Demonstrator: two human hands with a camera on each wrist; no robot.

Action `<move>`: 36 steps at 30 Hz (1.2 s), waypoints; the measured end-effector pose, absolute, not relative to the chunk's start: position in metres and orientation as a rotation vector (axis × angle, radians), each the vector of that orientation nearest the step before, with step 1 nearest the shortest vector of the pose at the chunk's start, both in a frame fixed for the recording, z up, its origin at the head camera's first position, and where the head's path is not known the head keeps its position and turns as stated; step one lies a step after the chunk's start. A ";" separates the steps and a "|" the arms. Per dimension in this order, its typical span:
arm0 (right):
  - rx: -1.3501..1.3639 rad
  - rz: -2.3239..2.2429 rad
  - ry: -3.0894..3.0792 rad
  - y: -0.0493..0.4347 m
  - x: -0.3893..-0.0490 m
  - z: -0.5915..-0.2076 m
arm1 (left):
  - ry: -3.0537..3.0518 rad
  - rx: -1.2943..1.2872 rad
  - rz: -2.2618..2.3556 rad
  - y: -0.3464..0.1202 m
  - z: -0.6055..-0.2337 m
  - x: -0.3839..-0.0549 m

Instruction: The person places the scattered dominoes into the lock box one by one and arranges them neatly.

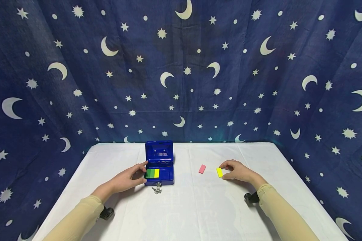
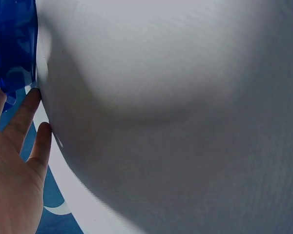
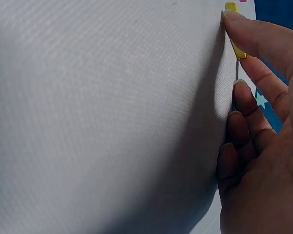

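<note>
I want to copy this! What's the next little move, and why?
Maybe carry the yellow block to the box: the right hand seems to pinch that block, the lid is open, and there's bare room beside the blocks inside.

A wide lane across the worktop (image 1: 193, 207) lies open on the near side, between the two forearms; another runs between the blue box (image 1: 167, 182) and the pink block (image 1: 202, 169). The box's raised lid (image 1: 159, 150) bars the far side, the left hand (image 1: 128, 177) its left, and a padlock with keys (image 1: 158, 188) juts out near. Inside, a block row (image 1: 152, 173) fills the left; room remains right. Only a narrow gap separates the pink block from the yellow block (image 1: 219, 172), flanked right by the right hand (image 1: 239, 171).
</note>
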State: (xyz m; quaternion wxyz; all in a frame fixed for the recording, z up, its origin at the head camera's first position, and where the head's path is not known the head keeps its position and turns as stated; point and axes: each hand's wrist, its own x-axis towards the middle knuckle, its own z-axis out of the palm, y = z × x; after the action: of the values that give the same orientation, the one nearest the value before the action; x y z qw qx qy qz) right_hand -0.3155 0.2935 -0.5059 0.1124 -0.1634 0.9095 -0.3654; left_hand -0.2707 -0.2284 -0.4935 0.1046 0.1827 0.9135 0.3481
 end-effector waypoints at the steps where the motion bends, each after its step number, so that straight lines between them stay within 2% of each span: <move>1: -0.483 -1.073 2.670 0.293 -0.315 -0.506 | 2.693 0.538 1.026 -0.228 -0.493 -0.271; 36: -0.516 -1.116 2.668 0.292 -0.313 -0.503 | 2.700 0.556 1.017 -0.228 -0.495 -0.271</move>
State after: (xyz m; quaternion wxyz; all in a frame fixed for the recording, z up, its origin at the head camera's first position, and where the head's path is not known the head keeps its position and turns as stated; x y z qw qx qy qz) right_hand -0.3132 0.2921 -0.5027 0.1019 -0.1746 0.9035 -0.3780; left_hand -0.2715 -0.2283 -0.4945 0.1013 0.1882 0.9142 0.3442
